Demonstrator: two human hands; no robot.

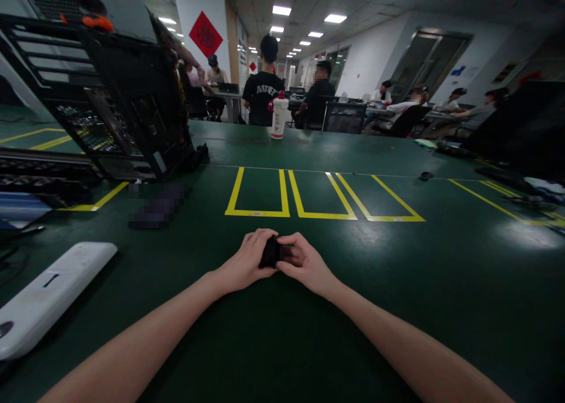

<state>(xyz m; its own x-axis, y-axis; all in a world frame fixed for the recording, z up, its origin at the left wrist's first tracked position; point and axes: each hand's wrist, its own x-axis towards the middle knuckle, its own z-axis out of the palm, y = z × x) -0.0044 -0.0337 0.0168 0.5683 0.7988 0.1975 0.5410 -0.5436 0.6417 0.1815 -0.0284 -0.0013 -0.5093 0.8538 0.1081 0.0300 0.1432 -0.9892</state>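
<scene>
A small dark black object with a rim-like edge is held between my two hands, low over the green tabletop. My left hand wraps round its left side, thumb below and fingers over the top. From the other side, my right hand pinches its right edge between thumb and fingertips. The fingers cover much of the object, so its exact kind cannot be made out. In front of the hands, yellow tape marks out open-topped rectangles on the table.
At the left stand a black open computer case and a long white device. A dark flat item lies near the case. Further back is a white bottle with a red top. A small black round piece lies right. Several people sit beyond.
</scene>
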